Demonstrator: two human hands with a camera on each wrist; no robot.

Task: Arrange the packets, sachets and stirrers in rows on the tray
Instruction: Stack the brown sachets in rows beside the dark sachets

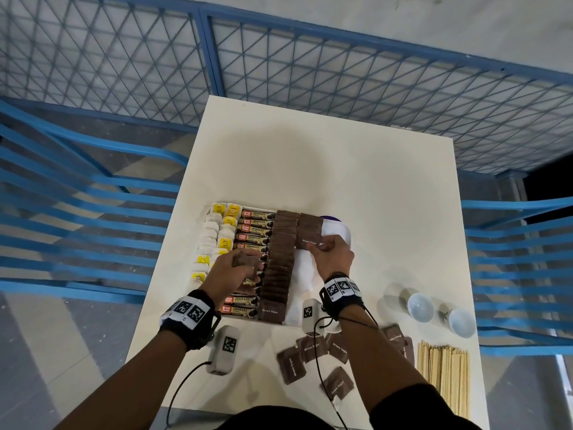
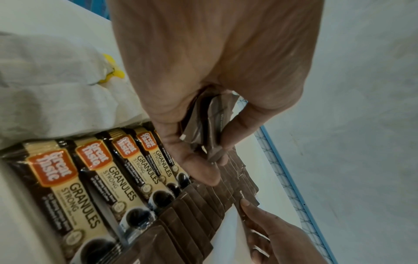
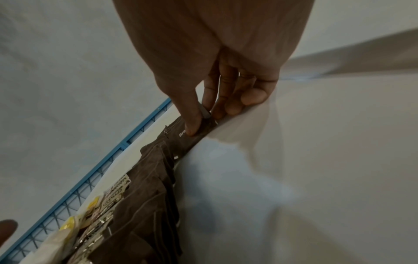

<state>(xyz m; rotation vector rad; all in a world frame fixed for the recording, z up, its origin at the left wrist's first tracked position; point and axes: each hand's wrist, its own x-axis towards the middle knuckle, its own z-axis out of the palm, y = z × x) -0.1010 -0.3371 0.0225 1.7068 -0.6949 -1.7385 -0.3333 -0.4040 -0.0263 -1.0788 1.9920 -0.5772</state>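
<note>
While a flat brown paper sugar sachet (image 1: 309, 241) is pinched by right hand (image 1: 333, 256) fingers at the tray's (image 1: 302, 268) second brown row, spares are clasped in the left hand (image 1: 231, 271); light, limp, best pinched at edges.

forearms bare | black wrist straps (image 1: 187, 318) with white square-code tags | grey camera pods (image 1: 224, 349) | black cables

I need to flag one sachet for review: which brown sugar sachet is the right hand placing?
On the tray, find the short second brown row at its far right. The sachet is that row's nearest one, pinched by the right hand, its "Brown Sugar" print showing.
</note>
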